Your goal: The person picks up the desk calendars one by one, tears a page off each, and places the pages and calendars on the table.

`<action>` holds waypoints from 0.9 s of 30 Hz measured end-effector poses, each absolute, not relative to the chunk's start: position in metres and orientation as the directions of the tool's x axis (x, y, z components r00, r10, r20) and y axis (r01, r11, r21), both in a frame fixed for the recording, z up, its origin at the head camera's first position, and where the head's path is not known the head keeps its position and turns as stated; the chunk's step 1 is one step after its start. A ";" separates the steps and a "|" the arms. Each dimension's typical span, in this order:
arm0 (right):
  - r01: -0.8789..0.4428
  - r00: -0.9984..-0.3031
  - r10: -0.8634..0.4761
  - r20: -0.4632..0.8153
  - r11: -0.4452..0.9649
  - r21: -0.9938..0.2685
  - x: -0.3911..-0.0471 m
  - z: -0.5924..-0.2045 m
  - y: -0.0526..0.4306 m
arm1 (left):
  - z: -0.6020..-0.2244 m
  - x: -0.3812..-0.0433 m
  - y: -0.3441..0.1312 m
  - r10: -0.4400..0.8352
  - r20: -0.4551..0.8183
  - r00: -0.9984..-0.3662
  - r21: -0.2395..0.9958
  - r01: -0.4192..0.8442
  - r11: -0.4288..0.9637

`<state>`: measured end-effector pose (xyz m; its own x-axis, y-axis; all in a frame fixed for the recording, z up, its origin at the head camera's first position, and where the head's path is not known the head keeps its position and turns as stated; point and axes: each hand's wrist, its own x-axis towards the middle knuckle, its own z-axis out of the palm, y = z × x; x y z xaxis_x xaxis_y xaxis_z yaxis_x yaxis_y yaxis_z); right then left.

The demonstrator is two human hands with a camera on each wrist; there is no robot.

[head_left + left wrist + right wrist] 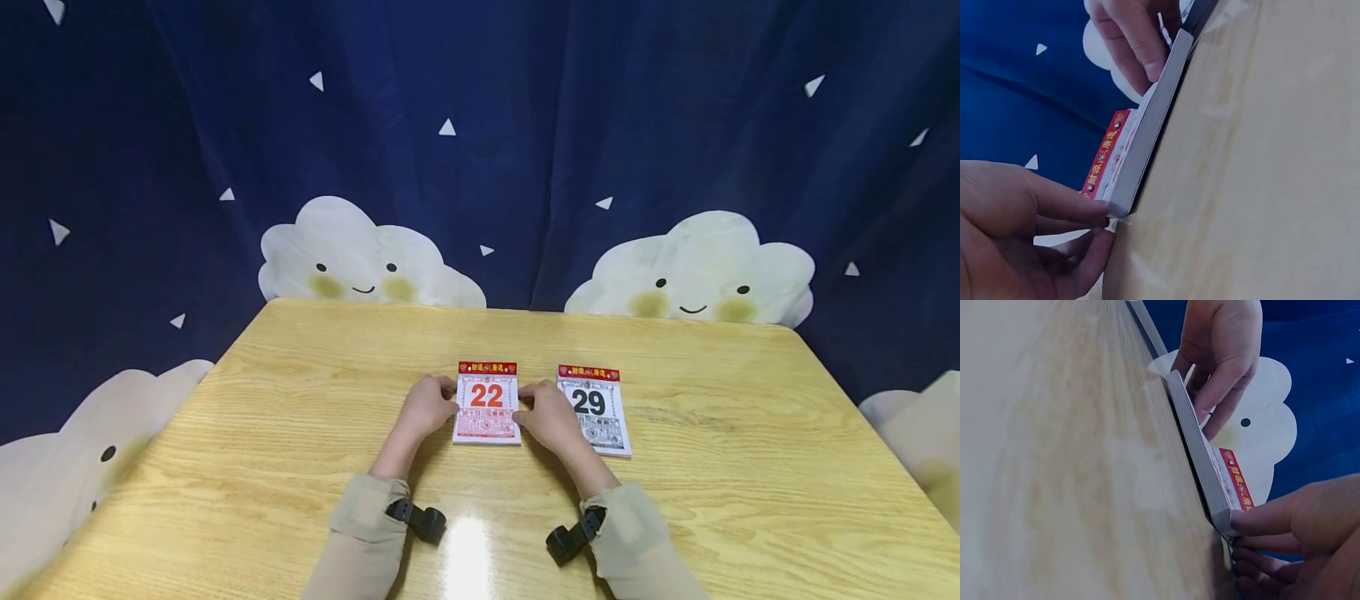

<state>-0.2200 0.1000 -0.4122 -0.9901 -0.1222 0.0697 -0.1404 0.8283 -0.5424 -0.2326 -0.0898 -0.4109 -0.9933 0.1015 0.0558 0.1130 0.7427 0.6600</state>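
A thick tear-off calendar [487, 421] with a red header and a large red 22 lies face up near the middle of the table. My left hand [427, 407] holds its left edge between thumb and fingers, and my right hand [551, 414] holds the right edge the same way. In the left wrist view, the left thumb [1079, 209] presses at the corner of the page block. The right wrist view shows the right thumb [1266, 515] at the opposite corner. Just right of my right hand lies a second tear-off calendar [611, 417] with a black 29, partly covered by that hand.
The wooden table [300, 500] stretches out on both sides. Behind it hangs a dark blue curtain [495, 167] with white triangles and smiling clouds. Each wrist wears a black strapped camera, the left camera [429, 525] and the right camera [564, 543] both over the near table.
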 end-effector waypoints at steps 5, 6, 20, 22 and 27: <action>-0.102 -0.994 -0.060 0.089 0.777 -0.622 -0.220 -0.414 0.099 | -0.411 -0.233 -0.087 0.041 0.070 -0.997 0.709 0.079 0.701; -0.098 -0.995 -0.052 0.090 0.766 -0.635 -0.219 -0.414 0.099 | -0.411 -0.232 -0.086 0.030 0.071 -0.997 0.718 0.073 0.692; -0.003 -0.994 0.087 0.066 0.580 -0.815 -0.221 -0.414 0.099 | -0.411 -0.230 -0.077 -0.017 0.086 -0.996 0.803 0.059 0.593; 0.001 -0.992 0.107 0.072 0.563 -0.826 -0.222 -0.413 0.100 | -0.411 -0.230 -0.076 -0.023 0.086 -0.996 0.814 0.057 0.578; 0.021 -0.987 0.149 0.061 0.496 -0.868 -0.224 -0.411 0.100 | -0.408 -0.230 -0.076 -0.030 0.091 -0.995 0.845 0.061 0.531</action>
<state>-0.2240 0.1003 -0.4108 -0.9870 0.1485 0.0613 0.0207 0.4958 -0.8682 -0.2296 -0.0763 -0.4084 -0.9954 -0.0304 0.0914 0.0614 0.5312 0.8450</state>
